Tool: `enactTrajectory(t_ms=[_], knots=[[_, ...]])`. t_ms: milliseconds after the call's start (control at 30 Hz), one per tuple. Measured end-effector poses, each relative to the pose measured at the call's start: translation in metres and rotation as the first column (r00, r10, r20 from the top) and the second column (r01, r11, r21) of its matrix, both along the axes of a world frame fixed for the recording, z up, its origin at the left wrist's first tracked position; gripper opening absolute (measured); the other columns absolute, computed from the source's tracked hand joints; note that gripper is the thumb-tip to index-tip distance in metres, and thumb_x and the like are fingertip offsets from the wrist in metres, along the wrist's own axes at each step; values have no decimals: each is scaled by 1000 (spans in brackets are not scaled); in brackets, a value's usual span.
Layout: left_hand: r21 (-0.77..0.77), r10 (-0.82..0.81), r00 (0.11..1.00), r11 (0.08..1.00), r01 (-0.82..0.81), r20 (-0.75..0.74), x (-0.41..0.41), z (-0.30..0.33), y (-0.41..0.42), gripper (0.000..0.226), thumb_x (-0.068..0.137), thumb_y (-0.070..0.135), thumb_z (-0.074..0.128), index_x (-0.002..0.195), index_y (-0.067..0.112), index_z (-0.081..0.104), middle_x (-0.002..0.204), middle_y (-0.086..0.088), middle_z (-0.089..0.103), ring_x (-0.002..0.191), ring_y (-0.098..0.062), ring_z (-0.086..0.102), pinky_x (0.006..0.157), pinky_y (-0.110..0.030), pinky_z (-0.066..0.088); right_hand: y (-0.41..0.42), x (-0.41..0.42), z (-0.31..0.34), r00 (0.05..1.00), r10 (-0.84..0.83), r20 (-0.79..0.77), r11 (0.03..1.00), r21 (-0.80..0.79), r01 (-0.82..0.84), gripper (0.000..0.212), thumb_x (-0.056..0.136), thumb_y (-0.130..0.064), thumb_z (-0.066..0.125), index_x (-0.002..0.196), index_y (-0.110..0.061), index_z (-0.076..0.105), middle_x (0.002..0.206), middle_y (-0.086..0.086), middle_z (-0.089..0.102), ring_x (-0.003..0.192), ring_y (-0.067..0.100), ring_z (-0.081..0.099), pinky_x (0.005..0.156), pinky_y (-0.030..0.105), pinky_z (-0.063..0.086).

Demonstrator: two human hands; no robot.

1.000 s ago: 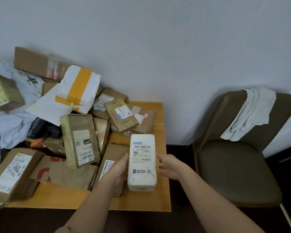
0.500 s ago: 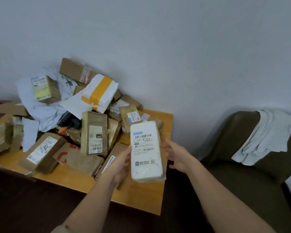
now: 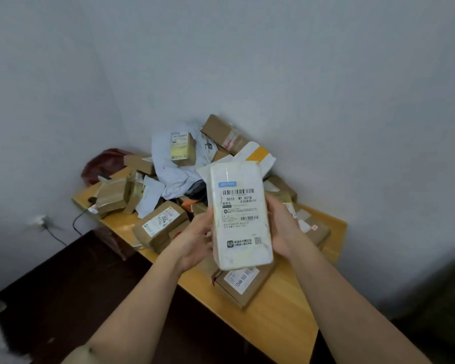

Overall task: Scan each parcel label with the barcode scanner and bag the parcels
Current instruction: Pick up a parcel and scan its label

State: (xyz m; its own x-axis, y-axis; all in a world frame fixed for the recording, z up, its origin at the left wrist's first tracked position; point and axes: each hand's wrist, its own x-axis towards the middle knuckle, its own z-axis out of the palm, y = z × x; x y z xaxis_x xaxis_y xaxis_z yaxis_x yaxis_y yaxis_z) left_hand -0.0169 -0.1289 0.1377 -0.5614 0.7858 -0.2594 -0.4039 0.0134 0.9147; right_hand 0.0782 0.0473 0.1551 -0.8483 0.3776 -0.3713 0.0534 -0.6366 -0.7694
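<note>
White parcel (image 3: 239, 216) gripped at both long edges by left hand (image 3: 195, 241) and right hand (image 3: 283, 232).

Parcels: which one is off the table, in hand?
The white rectangular parcel, label facing the camera, held between left hand and right hand; the brown ones lie piled.

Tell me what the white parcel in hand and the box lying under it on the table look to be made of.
White parcel: probably a box wrapped in glossy plastic film, judging by its sheen and wrinkles, with a printed paper label. Box below: matte brown corrugated cardboard, with a folded flap and a white paper label.
</note>
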Motion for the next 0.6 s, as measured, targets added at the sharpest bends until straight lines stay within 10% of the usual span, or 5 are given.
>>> enactTrajectory(t_ms=[167,333,600], knots=[[10,91,995,996,-91,32,-69,5,-64,118,44,60,90,137,7,41,131,-16,60,105,-30,60,81,-40,49,-50,-89,9,993,109,-55,994,9,-109,51,97,-45,53,132,-9,63,129,18,64,122,38,59,106,59,42],[-26,208,977,978,-207,38,-159,14,-143,131,24,50,98,133,22,32,113,-3,70,106,-24,62,82,-45,54,-130,-190,19,975,216,-58,975,-40,-218,55,96,-45,52,136,-8,58,134,22,60,127,43,54,111,60,36],[-32,349,936,937,-348,44,-269,29,-233,94,57,54,77,139,21,46,129,-13,63,122,-36,56,100,-61,42,-212,-310,35,975,199,96,974,92,-208,31,98,-41,52,103,-12,62,99,7,66,94,22,60,74,33,49]])
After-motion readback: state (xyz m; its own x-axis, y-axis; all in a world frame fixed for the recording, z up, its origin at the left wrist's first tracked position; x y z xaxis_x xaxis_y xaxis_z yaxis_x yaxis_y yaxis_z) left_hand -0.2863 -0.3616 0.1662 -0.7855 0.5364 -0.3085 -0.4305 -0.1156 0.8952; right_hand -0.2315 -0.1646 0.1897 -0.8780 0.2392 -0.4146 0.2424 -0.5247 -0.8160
